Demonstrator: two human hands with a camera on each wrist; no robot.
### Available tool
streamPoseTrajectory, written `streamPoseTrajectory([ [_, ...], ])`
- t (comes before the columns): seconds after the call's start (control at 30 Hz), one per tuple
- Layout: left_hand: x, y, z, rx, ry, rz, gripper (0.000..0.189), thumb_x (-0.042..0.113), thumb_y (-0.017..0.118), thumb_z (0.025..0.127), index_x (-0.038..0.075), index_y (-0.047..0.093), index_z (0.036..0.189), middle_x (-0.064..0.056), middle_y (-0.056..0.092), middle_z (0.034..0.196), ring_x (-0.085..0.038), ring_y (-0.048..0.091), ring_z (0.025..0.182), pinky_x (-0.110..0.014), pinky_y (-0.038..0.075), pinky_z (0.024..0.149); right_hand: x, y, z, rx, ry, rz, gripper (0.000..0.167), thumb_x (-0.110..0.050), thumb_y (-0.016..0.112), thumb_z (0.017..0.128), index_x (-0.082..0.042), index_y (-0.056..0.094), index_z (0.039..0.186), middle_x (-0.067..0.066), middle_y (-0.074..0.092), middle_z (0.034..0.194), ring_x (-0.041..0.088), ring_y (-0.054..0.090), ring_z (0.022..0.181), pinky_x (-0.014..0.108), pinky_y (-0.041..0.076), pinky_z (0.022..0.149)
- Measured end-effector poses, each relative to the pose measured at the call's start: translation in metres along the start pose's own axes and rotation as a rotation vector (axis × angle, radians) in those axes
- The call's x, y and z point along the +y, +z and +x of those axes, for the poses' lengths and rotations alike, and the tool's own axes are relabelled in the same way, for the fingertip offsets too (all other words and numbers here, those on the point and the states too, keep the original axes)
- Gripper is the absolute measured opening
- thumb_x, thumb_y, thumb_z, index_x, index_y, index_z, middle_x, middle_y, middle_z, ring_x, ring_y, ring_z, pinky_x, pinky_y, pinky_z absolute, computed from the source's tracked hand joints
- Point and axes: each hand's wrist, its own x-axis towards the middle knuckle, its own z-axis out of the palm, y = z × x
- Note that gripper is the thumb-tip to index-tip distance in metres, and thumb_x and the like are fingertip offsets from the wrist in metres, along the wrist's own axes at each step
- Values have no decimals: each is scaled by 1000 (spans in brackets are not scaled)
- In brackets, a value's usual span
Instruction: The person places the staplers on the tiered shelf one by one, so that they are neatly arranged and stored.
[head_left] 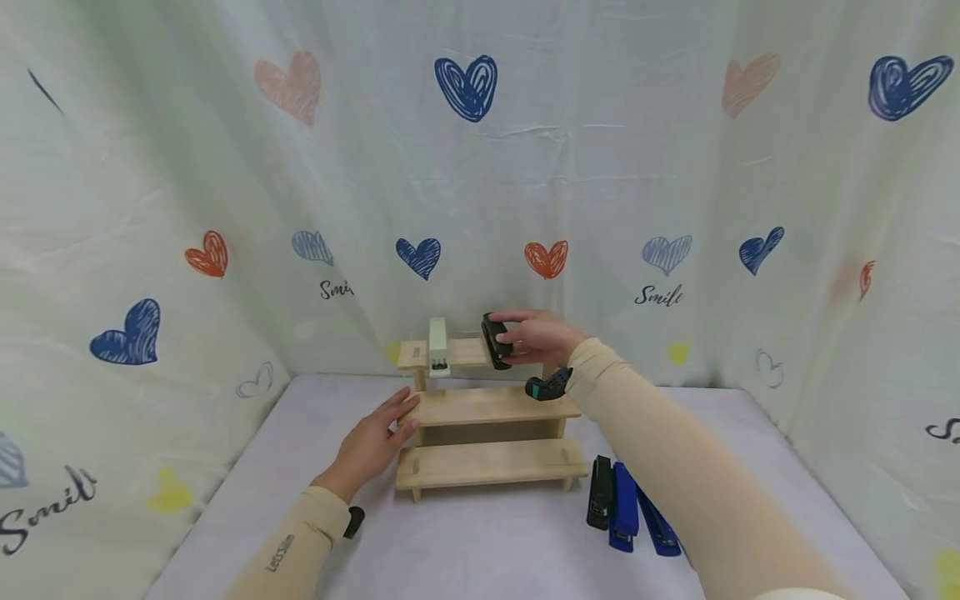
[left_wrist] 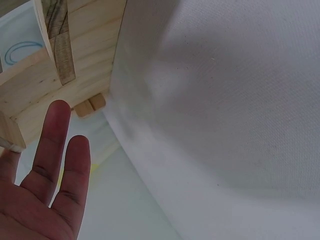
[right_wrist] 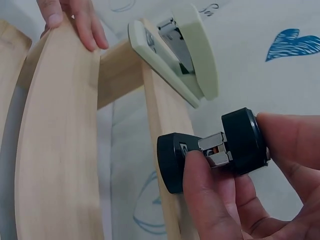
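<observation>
My right hand (head_left: 542, 335) grips a black stapler (head_left: 496, 340) at the top tier of a three-tier wooden shelf rack (head_left: 491, 462). The right wrist view shows the thumb and fingers around this black stapler (right_wrist: 242, 140), its metal front towards the camera, beside the top board (right_wrist: 167, 112). Whether it touches that board I cannot tell. A pale green stapler (head_left: 438, 346) stands on the top board, left of the black one. My left hand (head_left: 375, 442) rests against the left end of the middle board (head_left: 491, 406). Two of its straight fingers (left_wrist: 52, 135) show beneath the rack in the left wrist view.
Right of the rack, on the white tabletop (head_left: 450, 550), lie another black stapler (head_left: 600, 492) and two blue staplers (head_left: 623, 507), one partly behind my right forearm. A white curtain (head_left: 510, 167) printed with hearts hangs behind the table and at both sides.
</observation>
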Motion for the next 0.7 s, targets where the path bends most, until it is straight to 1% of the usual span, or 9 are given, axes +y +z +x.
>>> streamPoseTrajectory([
  [0.1, 0, 1, 0, 1, 5, 4, 51, 35, 59, 102, 13, 52, 147, -4, 39, 157, -24, 67, 97, -37, 51, 71, -1, 9, 6, 18, 5, 5, 49, 0, 57, 100, -14, 52, 147, 18, 44, 140, 32, 59, 111, 44, 52, 92],
  [0.3, 1, 1, 1, -1, 10, 4, 50, 35, 58, 102, 13, 52, 147, -5, 38, 157, -20, 66, 88, -35, 49, 66, 2, 19, 16, 42, 5, -7, 49, -1, 56, 100, -11, 51, 148, 21, 48, 136, 31, 60, 107, 43, 53, 90],
  [0.53, 0, 2, 1, -1, 8, 4, 51, 34, 58, 103, 13, 51, 148, -6, 38, 157, -25, 67, 99, -40, 52, 74, 6, 24, 23, 54, 18, -1, 49, -2, 57, 101, -11, 50, 148, 20, 52, 132, 27, 62, 101, 41, 54, 89],
  [0.7, 0, 1, 0, -1, -2, 5, 50, 34, 58, 102, 13, 51, 148, -4, 38, 158, -23, 66, 95, -37, 51, 70, 5, 26, 22, 54, 23, -7, 49, -3, 58, 100, -12, 51, 148, 19, 52, 130, 26, 61, 99, 41, 54, 90],
])
